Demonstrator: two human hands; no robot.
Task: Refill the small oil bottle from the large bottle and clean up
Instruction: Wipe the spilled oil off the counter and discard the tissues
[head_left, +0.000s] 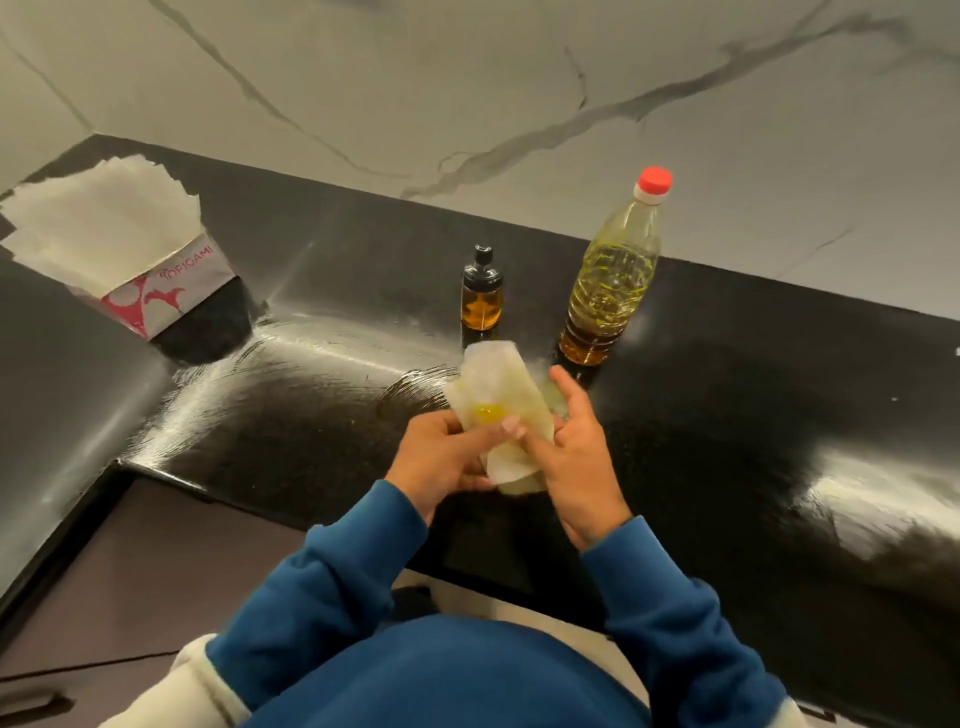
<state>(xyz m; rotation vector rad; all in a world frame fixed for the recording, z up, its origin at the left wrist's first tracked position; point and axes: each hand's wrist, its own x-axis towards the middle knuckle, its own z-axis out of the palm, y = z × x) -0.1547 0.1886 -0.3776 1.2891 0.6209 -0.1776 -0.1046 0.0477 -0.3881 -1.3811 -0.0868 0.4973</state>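
Presently: cleanup stage, both bottles capped and standing, oily tissue in hand.

At far left a tissue box (156, 291) sits on the black counter (727, 415), well apart from the work. Moving right, the left hand (447, 457) grips the lower part of a folded tissue (498, 405), fingers curled round it, a yellow oil stain showing near the thumb. The tissue's long axis runs away from the person toward the small oil bottle (480, 291), which stands just beyond its far tip. The right hand (576, 457) holds nothing; its fingers lie fairly straight against the tissue's right side. Further right, the large bottle (613, 275) stands beside the small one (red cap on, oil low). Smeared streaks lie mostly left of the hands, so the left hand is judged nearer for the next wipe.
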